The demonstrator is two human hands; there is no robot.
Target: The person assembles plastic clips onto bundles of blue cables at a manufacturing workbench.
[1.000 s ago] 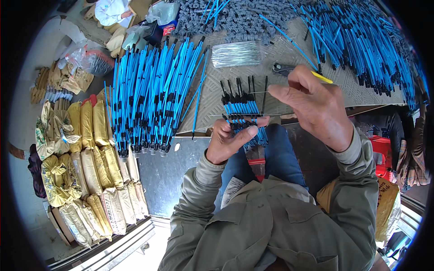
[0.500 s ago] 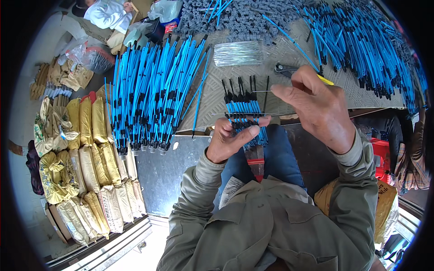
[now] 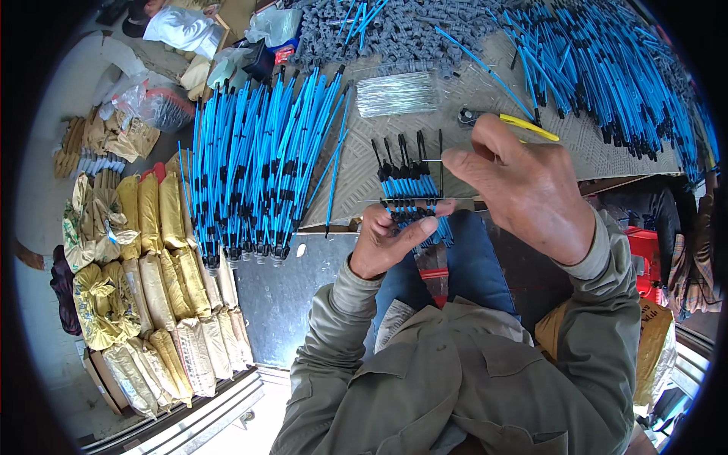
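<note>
My left hand (image 3: pixel 385 246) is closed around a row of thin blue rods (image 3: pixel 410 186) with black fittings, holding them side by side at the table's near edge. Its thumb presses across the front of the row. A straight thin wire (image 3: pixel 372 200) lies crosswise along the rods just above the fingers. My right hand (image 3: pixel 535 189) is at the right of the row, thumb and forefinger pinching a second thin wire (image 3: pixel 434 161). That wire's free end points left and reaches the black upper ends of the rods. The lower ends of the row are partly hidden by my left hand.
A bundle of silvery wires (image 3: pixel 396 93) lies beyond the row. Yellow-handled pliers (image 3: pixel 529 127) rest behind my right hand. Blue rods are heaped at left (image 3: pixel 262 163) and right (image 3: pixel 591 80), grey fittings (image 3: pixel 394 34) at the back. Stacked packages (image 3: pixel 171 284) stand at far left.
My right hand has shifted slightly left and down, with its wire closer to the rods' black ends. My left hand keeps its hold on the row. The whole view has shifted a little.
</note>
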